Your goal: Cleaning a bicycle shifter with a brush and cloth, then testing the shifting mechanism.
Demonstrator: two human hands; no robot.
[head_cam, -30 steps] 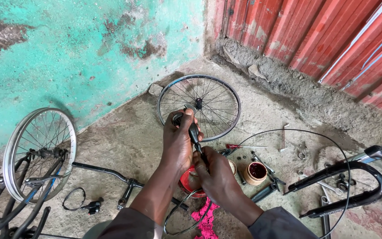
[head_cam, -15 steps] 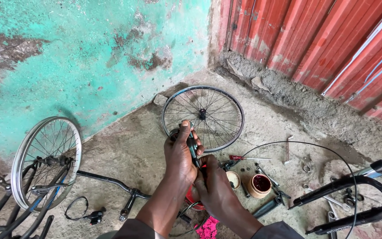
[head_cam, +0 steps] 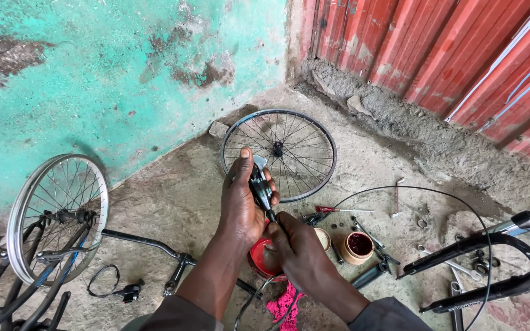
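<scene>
My left hand (head_cam: pixel 241 202) grips a small black lever-like bicycle part (head_cam: pixel 259 184) and holds it upright, thumb on its top. Just below and to the right, my right hand (head_cam: pixel 300 251) pinches the part's lower end, where a black cable comes out. Both hands hover over a red round tin (head_cam: pixel 262 262) on the concrete floor. A thin black cable (head_cam: pixel 400 191) arcs across the floor to the right.
A bare spoked wheel (head_cam: pixel 280 153) lies flat by the turquoise wall. Another wheel (head_cam: pixel 56 214) with bike frame parts sits at left. A black fork (head_cam: pixel 492 257), an open grease tin (head_cam: pixel 358 245), a red-handled screwdriver (head_cam: pixel 332 209), wrenches and small nuts are scattered at right. Pink cloth (head_cam: pixel 283 306) lies below.
The view has shifted, so the hands now sit lower and more central. My hands keep hold of the black part; the right hand has slid down to its lower end.
</scene>
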